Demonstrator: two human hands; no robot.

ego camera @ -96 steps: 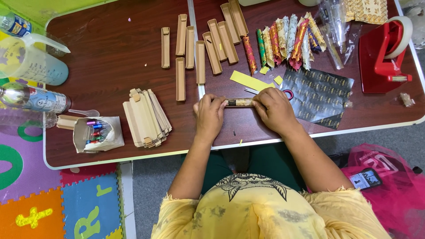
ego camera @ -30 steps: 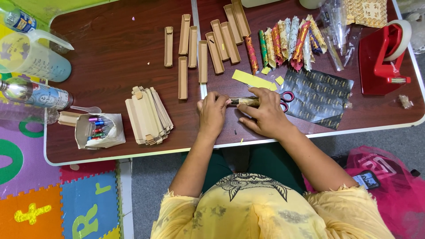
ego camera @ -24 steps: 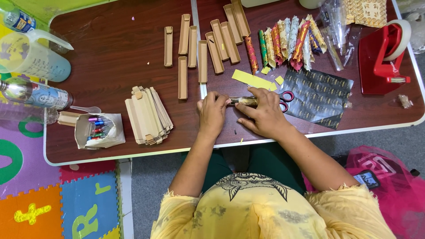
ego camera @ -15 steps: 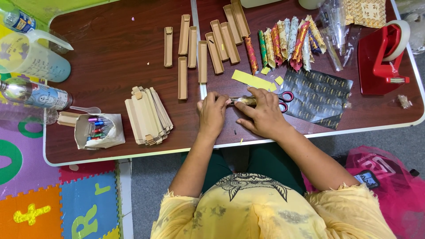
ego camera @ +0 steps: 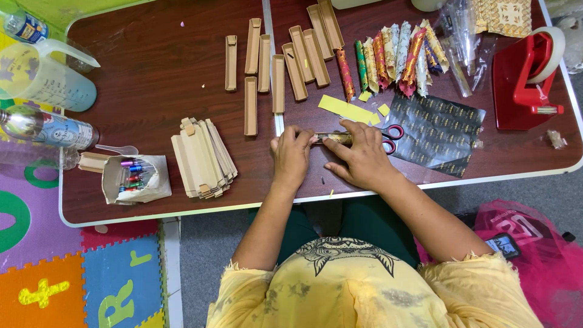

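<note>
A small wrapped stick (ego camera: 333, 138) was held down on the bench (ego camera: 152, 73) by both hands, the left hand (ego camera: 291, 156) closed on one end and the right hand (ego camera: 363, 159) pressing the other (scissors (ego camera: 392, 135) lay just beside). The paper was best kept tight and rolled slowly.

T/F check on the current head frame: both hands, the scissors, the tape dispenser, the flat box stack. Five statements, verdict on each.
1. Both hands grip one small wrapped roll. True: the left hand and right hand hold the wrapped roll between them on the table.
2. The scissors lie left of the left hand. False: the red-handled scissors lie by the right hand.
3. The red tape dispenser stands at the table's right end. True.
4. The stack of flat cardboard boxes sits under the right hand. False: it lies left of the left hand, apart from it.
5. The patterned dark sheet is rolled up. False: it lies flat.
</note>
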